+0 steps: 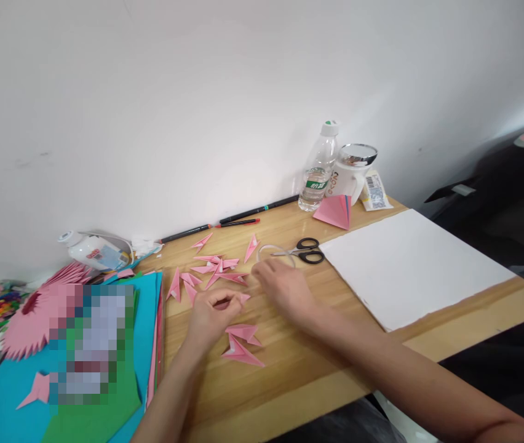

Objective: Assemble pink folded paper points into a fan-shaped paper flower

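My left hand (216, 314) is closed in a pinch on a pink folded paper piece (244, 298), whose tip sticks out past the fingers. To its right, my right hand (285, 289) has its fingers curled together; what they hold, if anything, is hidden. A thin pale ring (269, 248), partly covered by that hand, lies just behind it. Beyond my left hand several pink folded paper pieces (218, 264) are scattered on the wooden table. Two more pink pieces (242, 352) lie nearer to me. Black-handled scissors (310, 251) rest beyond my right hand.
A white board (421, 271) covers the table's right side. Behind stand a water bottle (318, 172), a white mug (352, 175) and a pink paper fan shape (336, 212). Pens (238, 223) lie along the wall. Coloured sheets (146, 332) and a spiky pink paper ring (35, 311) occupy the left.
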`<state>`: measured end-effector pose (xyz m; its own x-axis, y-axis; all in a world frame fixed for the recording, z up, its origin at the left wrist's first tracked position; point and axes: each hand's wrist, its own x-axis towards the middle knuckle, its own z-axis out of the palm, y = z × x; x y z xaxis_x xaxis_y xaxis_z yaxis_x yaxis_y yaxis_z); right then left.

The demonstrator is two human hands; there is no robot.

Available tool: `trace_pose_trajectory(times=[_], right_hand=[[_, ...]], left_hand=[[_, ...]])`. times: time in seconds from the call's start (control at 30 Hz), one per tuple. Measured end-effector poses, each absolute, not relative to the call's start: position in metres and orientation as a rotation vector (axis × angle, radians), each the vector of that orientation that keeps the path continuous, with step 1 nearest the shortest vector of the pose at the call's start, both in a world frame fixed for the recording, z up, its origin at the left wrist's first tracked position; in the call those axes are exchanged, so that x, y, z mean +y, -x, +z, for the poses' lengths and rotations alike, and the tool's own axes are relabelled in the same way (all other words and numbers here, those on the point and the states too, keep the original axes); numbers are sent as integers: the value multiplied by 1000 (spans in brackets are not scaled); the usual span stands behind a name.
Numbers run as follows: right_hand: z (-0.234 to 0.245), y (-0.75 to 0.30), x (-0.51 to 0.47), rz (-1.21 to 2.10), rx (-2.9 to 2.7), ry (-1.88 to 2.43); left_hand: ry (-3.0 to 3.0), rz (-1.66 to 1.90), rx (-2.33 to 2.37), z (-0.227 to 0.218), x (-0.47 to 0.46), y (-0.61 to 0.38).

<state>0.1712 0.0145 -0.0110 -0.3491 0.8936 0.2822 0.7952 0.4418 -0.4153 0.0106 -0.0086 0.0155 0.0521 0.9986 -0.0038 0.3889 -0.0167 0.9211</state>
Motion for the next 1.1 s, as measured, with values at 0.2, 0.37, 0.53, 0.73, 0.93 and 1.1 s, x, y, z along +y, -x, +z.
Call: trace_pose_trajectory(times=[0.2, 0.37, 0.53, 0.73, 0.93, 1.1], right_hand=[[-5, -169, 8, 616, -2257, 1041], [-3, -167, -2, 866, -2295, 848], [-8, -168, 2, 1087, -2267, 784], [-11, -170, 11, 1118, -2087, 847], [-6, -171, 5, 1160, -2282, 742], [-14, -169, 4, 1128, -2337, 757]], left_hand=[[-1376, 1172, 1626, 6, 2, 3], [-1369, 1247, 1699, -3, 5, 5], [-1397, 1288, 1779, -6, 5, 6], [-1620, 1371, 1765, -5, 4, 7], [-1588, 1368, 1894, 2, -1, 3], [-1566, 1309, 1853, -1, -2, 0]])
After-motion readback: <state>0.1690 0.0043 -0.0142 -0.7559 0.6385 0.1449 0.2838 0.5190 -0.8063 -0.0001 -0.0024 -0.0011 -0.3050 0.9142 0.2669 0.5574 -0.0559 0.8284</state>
